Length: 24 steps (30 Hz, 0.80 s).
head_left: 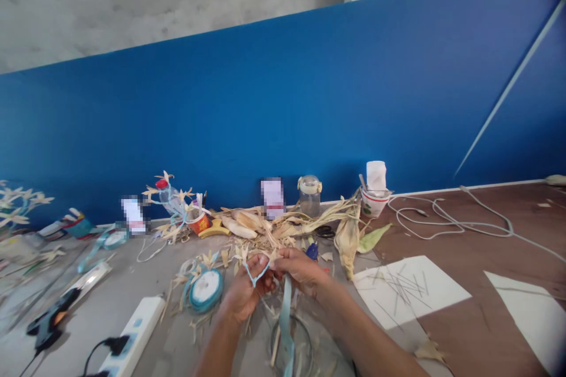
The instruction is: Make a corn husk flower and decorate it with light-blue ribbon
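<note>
My left hand [244, 293] is closed in a pinch on a thin stem wrapped in light blue tape [253, 278], which bends in a V shape. Pale corn husk petals [243, 254] show at its upper end. Fingers pressed together, my right hand [301, 271] meets the left at the same stem, near another pale husk piece [274, 255]. From beneath the right hand a light blue ribbon [286, 321] hangs down toward the table's near edge. The exact grip of the fingertips is partly hidden. Left of my hands lies a blue ribbon spool [206, 290].
Dried corn husks [265, 227] spread behind my hands. A clear jar [309, 195], a paper cup [375, 203] and a bottle with husk flowers [168, 195] stand along the wall. A glue gun [50, 318] and power strip [135, 336] lie left; wires on white paper [409, 291] lie right.
</note>
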Available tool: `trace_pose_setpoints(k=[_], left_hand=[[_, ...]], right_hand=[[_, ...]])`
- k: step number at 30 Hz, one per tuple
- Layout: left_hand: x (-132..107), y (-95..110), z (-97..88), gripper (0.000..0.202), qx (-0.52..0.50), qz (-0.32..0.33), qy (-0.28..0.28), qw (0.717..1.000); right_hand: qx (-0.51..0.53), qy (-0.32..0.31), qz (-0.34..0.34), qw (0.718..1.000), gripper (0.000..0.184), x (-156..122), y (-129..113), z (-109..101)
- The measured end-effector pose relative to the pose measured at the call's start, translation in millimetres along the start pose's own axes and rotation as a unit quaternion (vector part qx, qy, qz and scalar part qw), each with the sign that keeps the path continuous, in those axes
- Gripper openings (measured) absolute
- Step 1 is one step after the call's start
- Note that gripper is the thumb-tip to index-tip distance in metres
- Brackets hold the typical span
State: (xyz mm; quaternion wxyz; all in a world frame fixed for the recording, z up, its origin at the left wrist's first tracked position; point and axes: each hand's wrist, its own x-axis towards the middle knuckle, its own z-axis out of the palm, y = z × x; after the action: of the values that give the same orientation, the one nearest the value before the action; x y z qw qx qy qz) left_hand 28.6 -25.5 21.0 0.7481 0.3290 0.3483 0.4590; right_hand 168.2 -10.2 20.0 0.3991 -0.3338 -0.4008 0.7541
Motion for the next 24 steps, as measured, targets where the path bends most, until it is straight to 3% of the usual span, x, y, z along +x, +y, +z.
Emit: trace_pose_setpoints(k=[7, 19, 24], left_hand=[[0, 1, 5.0, 0.020, -0.046, 0.038, 0.038, 0.997], [-1, 5, 7.0, 0.020, -0.062, 0.050, 0.061, 0.995], [2, 4, 6.1, 0.019, -0.075, 0.078, 0.091, 0.990]], right_hand=[[-0.013, 0.061, -0.053, 0.997, 0.032, 5, 4, 5], [-0.012, 0.042, -0.092, 0.995, 0.031, 4, 3, 12], [-0.060, 0.076, -0.126, 0.987, 0.029, 6, 6, 14]])
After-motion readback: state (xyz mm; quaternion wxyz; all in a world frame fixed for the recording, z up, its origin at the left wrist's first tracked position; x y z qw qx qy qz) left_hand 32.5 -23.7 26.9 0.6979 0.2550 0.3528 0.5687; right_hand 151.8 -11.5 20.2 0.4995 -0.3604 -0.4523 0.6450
